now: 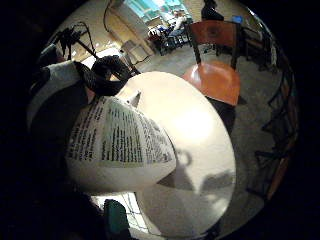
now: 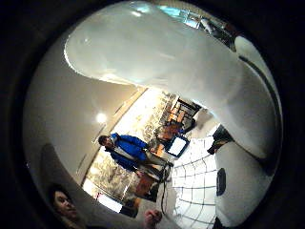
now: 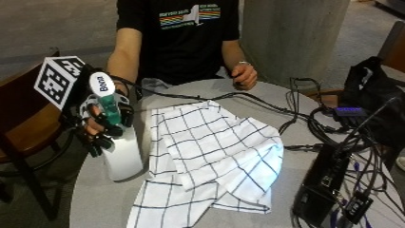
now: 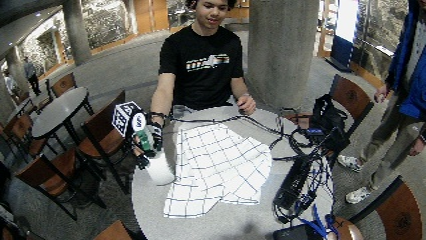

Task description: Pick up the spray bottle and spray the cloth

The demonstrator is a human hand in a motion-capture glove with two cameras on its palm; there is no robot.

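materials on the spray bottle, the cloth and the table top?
Spray bottle: looks like opaque white plastic, smooth and slightly glossy, with a teal trigger head; printed label on the body shows in the little-finger palm view. The right hand grips its neck.
Cloth: woven fabric, likely cotton, matte white with a dark grid, lying in soft folds.
Table: smooth grey top, possibly laminate; cannot tell.

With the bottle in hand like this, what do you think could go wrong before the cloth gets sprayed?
1. The gloved right hand grips the spray bottle near its green trigger; the nozzle's aim at the checked cloth is unclear, so spray might miss.
2. Cables and a black box lie right beside the cloth; mist could wet them.
3. The bottle stands near the table edge and could tip off.
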